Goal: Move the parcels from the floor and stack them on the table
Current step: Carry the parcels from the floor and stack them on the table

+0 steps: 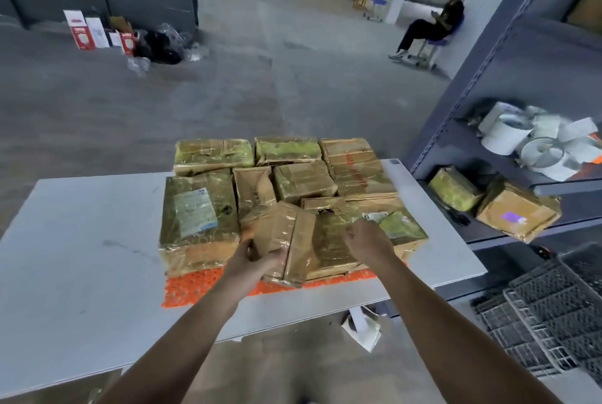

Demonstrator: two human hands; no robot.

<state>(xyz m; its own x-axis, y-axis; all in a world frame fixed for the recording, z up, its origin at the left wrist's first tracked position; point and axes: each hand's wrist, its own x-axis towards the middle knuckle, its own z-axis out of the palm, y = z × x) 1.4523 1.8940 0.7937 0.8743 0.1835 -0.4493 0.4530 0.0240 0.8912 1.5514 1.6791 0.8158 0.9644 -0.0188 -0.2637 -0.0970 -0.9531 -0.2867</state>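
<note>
Far off on the left, red and white boxes [94, 32] stand on the floor beside black bags [159, 45]. Nearer, the white worktop [81, 240] carries an orange mesh mat [195, 289], and the taped brown parcels [293, 182] sit packed close together on it in rows. At the left of the pile lies a large parcel with a pale label [198, 214] on top. Just right of it, the left hand [250, 257] grips a small parcel [286, 240] by its near end, holding it tilted over the front edge of the pile. The right hand [365, 237] hangs above the parcels beside it, fingers curled under; I cannot tell whether they hold anything. Below the worktop's right corner, crumpled paper [363, 328] lies on the floor. Right of the worktop stands a grey metal shelf [482, 78]. Its upper board holds white rolls [508, 136] heaped together; the board below holds a greenish parcel [454, 188] and, touching it, a brown parcel [518, 211] that juts over the edge. On the floor at the far right, black mesh crates [553, 312] lie nested in one another.
</note>
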